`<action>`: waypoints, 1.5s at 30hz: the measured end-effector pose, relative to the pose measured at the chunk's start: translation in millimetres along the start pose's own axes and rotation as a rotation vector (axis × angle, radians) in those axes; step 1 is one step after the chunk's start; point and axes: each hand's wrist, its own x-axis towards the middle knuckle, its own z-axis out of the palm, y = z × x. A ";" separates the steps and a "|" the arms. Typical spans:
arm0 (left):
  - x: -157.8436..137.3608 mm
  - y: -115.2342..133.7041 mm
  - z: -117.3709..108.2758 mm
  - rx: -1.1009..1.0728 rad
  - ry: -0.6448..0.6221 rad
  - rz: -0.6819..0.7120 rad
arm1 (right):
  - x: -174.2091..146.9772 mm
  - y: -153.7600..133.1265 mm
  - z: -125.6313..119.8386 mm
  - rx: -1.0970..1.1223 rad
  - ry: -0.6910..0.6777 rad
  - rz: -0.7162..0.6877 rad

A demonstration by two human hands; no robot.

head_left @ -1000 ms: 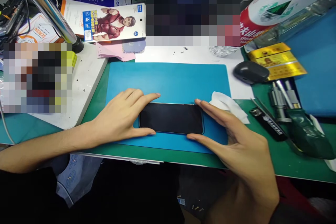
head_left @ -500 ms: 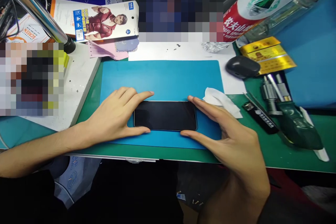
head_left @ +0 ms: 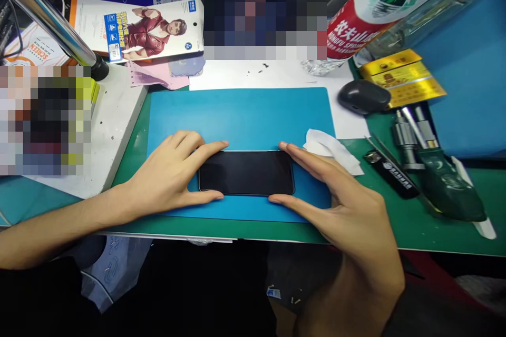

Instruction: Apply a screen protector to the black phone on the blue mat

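Observation:
A smartphone [head_left: 245,172] with a dark screen lies flat and lengthwise on the blue mat [head_left: 241,116]. My left hand [head_left: 177,168] grips its left end, thumb along the near long edge and forefinger along the far one. At the right end, my right hand [head_left: 336,189] holds the same two edges between thumb and fingers. The screen between both hands is uncovered. Just behind my right fingers, a crumpled white tissue [head_left: 330,148] rests partly on the mat.
On the right are a black computer mouse [head_left: 363,97], a gold packet [head_left: 403,79], a black-handled tool [head_left: 391,174] and a dark green pouch [head_left: 450,184]. A large bottle [head_left: 363,21] stands behind. Boxed packaging [head_left: 154,31] and a metal post [head_left: 59,21] are at the back left.
The view has shifted slightly, moving the whole scene a little left. Both hands keep the same grip on the smartphone, which stays in place on the mat.

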 end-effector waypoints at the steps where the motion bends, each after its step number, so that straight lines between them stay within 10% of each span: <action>1: 0.1 0.1 0.0 0.000 -0.003 -0.003 | 0.0 0.2 0.1 -0.002 0.000 0.001; 45: 2.9 -2.5 -3.1 0.050 -0.005 0.044 | 6.6 -0.2 -2.7 -0.030 -0.013 -0.093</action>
